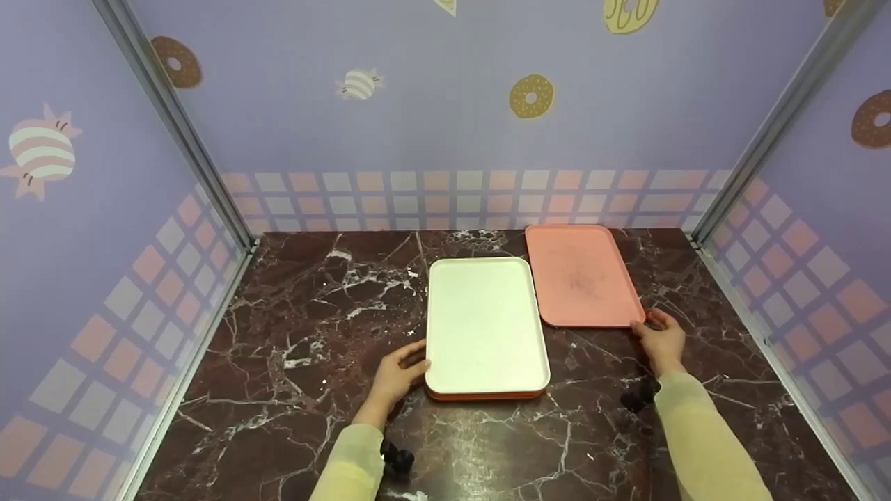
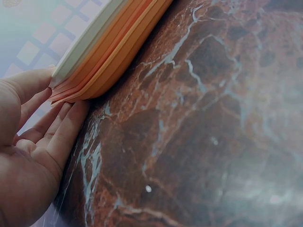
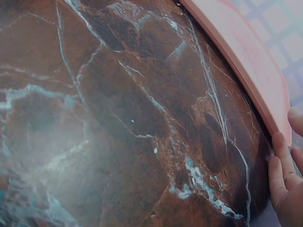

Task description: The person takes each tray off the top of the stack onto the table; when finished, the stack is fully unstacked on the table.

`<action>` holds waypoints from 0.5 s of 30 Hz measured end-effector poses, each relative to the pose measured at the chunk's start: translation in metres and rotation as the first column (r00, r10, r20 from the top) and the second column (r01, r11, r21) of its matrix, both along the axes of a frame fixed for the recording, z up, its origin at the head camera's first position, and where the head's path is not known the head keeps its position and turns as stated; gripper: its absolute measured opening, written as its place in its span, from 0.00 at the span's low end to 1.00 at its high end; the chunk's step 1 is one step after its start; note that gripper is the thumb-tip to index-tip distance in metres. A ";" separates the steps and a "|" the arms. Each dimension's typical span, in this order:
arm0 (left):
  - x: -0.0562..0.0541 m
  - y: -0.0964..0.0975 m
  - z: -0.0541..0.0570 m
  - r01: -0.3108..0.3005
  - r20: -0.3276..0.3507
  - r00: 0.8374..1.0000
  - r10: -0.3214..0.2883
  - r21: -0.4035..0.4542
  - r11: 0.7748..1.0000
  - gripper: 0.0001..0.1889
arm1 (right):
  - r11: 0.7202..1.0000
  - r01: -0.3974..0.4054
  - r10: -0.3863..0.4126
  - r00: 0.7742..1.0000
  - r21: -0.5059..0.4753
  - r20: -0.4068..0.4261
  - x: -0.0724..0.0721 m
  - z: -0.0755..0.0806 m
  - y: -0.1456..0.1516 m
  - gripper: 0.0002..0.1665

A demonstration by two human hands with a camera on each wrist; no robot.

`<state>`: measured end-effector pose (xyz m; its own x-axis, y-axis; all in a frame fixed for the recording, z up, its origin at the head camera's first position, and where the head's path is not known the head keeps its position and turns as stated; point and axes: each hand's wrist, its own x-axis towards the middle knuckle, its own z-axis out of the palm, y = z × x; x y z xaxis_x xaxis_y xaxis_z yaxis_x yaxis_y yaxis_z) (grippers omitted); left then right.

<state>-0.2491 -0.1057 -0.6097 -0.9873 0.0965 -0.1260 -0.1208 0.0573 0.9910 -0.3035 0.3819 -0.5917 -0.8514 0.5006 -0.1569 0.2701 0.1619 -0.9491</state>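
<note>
A white tray (image 1: 487, 323) lies on top of a stack of orange and pinkish trays (image 2: 113, 61) in the middle of the table. My left hand (image 1: 393, 381) holds the stack's left side near its front corner. In the left wrist view its thumb is at the white rim, and the other fingers reach to the underside of the lowest tray. To the right and farther back lies a single pink tray (image 1: 585, 278), its surface scuffed dark in the middle. My right hand (image 1: 663, 342) pinches its front right corner, thumb above and fingers around the edge.
The trays are on a dark red marbled table (image 1: 313, 313) with white veins. Lilac walls (image 1: 445, 139) printed with sweets and squares close in the back and both sides, with metal posts (image 1: 759, 125) in the corners.
</note>
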 end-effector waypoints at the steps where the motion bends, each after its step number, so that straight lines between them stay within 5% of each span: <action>1: 0.000 0.000 0.000 0.002 -0.003 1.000 -0.002 -0.005 1.000 0.28 | 1.000 0.008 -0.008 1.000 -0.006 -0.011 0.001 0.000 0.000 0.42; 15: 0.000 0.000 -0.001 0.006 -0.026 1.000 -0.006 0.002 1.000 0.28 | 0.992 0.121 -0.125 0.986 -0.039 -0.115 0.018 0.000 -0.007 0.36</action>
